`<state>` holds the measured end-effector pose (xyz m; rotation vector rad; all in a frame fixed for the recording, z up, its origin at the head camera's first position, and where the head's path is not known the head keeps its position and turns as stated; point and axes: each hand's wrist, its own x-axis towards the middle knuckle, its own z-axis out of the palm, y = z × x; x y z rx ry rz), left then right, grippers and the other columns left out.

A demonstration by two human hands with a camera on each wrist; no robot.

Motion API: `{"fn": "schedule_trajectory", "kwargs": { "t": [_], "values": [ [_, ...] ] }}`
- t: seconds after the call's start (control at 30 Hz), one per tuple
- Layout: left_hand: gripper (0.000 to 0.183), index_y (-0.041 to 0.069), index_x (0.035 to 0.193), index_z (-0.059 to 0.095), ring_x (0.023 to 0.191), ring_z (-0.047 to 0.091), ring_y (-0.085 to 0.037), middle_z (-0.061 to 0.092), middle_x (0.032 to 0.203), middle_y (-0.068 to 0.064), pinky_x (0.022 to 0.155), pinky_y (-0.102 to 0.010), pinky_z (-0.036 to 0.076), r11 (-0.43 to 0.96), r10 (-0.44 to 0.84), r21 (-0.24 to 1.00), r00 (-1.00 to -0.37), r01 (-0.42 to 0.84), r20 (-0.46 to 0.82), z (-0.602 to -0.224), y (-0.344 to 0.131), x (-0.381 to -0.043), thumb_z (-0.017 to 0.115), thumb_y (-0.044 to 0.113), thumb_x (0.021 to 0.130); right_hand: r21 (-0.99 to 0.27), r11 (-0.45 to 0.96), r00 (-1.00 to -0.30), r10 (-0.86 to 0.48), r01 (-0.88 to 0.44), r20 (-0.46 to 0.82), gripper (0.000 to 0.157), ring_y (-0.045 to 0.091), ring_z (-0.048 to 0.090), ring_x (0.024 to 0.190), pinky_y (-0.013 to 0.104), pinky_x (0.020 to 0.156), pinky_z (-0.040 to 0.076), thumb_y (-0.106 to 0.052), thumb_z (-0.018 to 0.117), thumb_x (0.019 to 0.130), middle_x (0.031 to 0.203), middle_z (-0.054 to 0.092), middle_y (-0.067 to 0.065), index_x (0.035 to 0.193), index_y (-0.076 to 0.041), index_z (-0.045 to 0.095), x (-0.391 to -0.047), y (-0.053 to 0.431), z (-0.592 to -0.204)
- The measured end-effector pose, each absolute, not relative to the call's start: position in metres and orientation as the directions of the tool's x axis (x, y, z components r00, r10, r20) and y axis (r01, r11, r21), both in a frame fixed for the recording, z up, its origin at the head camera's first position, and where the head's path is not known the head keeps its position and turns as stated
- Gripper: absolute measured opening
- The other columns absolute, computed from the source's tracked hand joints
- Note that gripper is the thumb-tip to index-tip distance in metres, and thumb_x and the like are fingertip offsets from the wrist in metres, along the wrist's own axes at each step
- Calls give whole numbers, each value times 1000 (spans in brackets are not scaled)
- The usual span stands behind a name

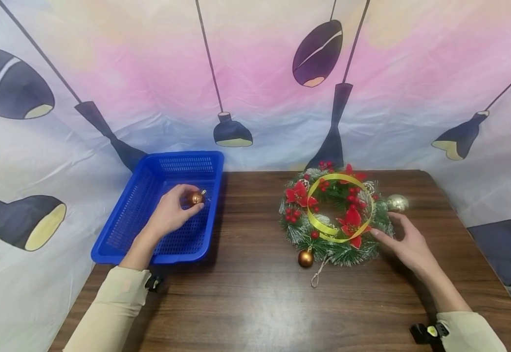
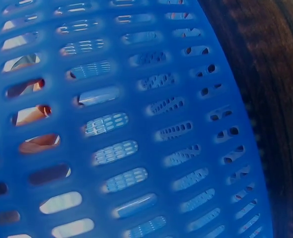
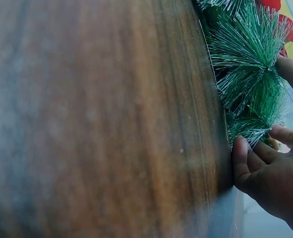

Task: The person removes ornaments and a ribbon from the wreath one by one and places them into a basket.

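Note:
My left hand [image 1: 170, 211] pinches a shiny copper Christmas bauble [image 1: 195, 197] by its sides, over the inside of a blue plastic basket [image 1: 215, 205]. In the left wrist view the slotted basket wall [image 2: 186, 148] hides that hand. At the right, my right hand [image 1: 409, 243] grips the outer edge of a green Christmas wreath [image 1: 349, 255], thumb on top and fingers at the side. Red poinsettias [image 1: 298, 194] and berries decorate the wreath. A yellow ribbon ring [image 1: 324, 228] lies on it. The right wrist view shows the fingers [image 3: 241, 158] low against its green bristles [image 3: 251, 59].
Another copper bauble [image 1: 305, 258] sits at the wreath's front edge, near a twine loop [image 1: 315, 281]. A pale gold bauble [image 1: 398, 202] is beside the wreath's right side. All stand on a brown wooden table [image 1: 255, 303]; a printed cloth [image 1: 264, 58] hangs behind it.

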<state>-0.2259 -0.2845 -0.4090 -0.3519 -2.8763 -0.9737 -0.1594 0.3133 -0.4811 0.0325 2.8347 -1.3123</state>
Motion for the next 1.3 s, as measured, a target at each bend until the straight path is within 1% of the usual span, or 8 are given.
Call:
{"fn": "schedule_trajectory", "kwargs": {
  "t": [0.2, 0.4, 0.6, 0.8, 0.97, 1.03, 1.2, 1.3],
  "values": [
    [52, -4, 140, 57, 125, 62, -45, 61, 139, -26, 103, -60, 52, 780, 197, 580, -972, 233, 125, -408, -285, -226, 75, 25, 101, -762, 647, -1000, 9, 24, -24, 92, 61, 33, 143, 79, 106, 32, -50, 71, 99, 160, 34, 36, 164, 0, 28, -160, 313, -482],
    [52, -3, 138, 60, 124, 63, -44, 62, 138, -24, 104, -60, 52, 790, 193, 558, -967, 254, 166, -406, -284, -226, 75, 29, 101, -761, 648, -999, 6, 29, -32, 93, 60, 33, 143, 79, 106, 33, -51, 71, 100, 160, 33, 36, 164, 0, 27, -161, 313, -482],
    [53, -1, 140, 59, 127, 60, -42, 62, 139, -23, 106, -60, 50, 778, 198, 556, -954, 292, 223, -396, -270, -221, 75, 31, 101, -759, 651, -999, 11, 32, -33, 94, 60, 33, 144, 79, 108, 32, -52, 71, 99, 161, 33, 36, 164, 0, 27, -160, 313, -482],
    [53, 1, 138, 61, 126, 60, -37, 63, 137, -19, 104, -57, 51, 759, 224, 542, -927, 360, 301, -380, -248, -211, 78, 33, 99, -761, 648, -1000, 7, 23, -24, 92, 60, 33, 144, 79, 108, 32, -51, 71, 100, 160, 34, 36, 163, 1, 28, -159, 313, -482],
    [56, 2, 139, 61, 126, 61, -33, 63, 137, -15, 95, -53, 58, 734, 276, 532, -901, 422, 334, -364, -222, -203, 80, 35, 97, -759, 651, -1000, 7, 18, -18, 91, 60, 34, 143, 79, 107, 32, -50, 72, 99, 159, 35, 36, 163, 0, 29, -159, 313, -482],
    [57, 3, 139, 61, 126, 61, -32, 63, 137, -14, 96, -51, 58, 728, 296, 522, -891, 443, 343, -360, -212, -200, 80, 35, 97, -758, 652, -1000, 8, 19, -19, 92, 60, 34, 143, 78, 107, 33, -50, 72, 99, 159, 36, 36, 163, 0, 29, -159, 313, -482],
    [57, 5, 140, 62, 128, 60, -28, 63, 137, -11, 108, -48, 50, 715, 344, 499, -868, 490, 359, -356, -190, -196, 80, 37, 97, -760, 650, -1000, 8, 18, -17, 92, 60, 35, 143, 78, 107, 33, -50, 71, 99, 159, 35, 37, 163, 1, 29, -159, 313, -482],
    [57, 7, 141, 61, 129, 59, -26, 63, 138, -8, 109, -47, 50, 702, 366, 502, -860, 506, 356, -357, -178, -193, 79, 39, 97, -761, 649, -1000, 8, 15, -13, 92, 60, 35, 143, 78, 107, 33, -51, 72, 99, 159, 36, 37, 162, 1, 29, -160, 313, -482]
  ]
}}
